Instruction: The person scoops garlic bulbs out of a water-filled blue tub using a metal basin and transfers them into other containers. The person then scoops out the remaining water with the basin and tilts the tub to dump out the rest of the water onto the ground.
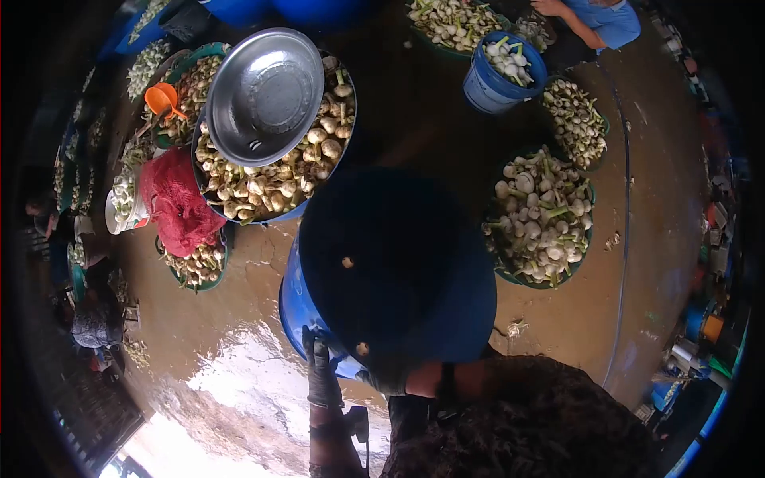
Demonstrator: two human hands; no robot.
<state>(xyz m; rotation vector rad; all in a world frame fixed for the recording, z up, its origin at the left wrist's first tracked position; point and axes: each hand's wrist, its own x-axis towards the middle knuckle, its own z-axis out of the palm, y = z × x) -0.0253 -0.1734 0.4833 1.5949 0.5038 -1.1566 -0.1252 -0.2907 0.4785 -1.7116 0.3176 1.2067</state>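
A large blue barrel (470, 299) stands right in front of me, its inside very dark. Two pale garlic bulbs (362, 349) show against that darkness. My left hand (320, 370), in a dark glove, is at the barrel's near left side, with its fingers stretched upward along the blue wall. Close by, my right hand (386, 381), also gloved, reaches across to the barrel's near edge. Shadow hides its fingers, so its grip cannot be made out.
Beyond the barrel, a metal basin (267, 95) rests on a wide tub of garlic (319, 151). A red mesh sack (179, 199) lies at left. Garlic baskets (542, 215) and a blue bucket (486, 92) stand right; a person (602, 24) sits behind. The floor (263, 319) looks wet.
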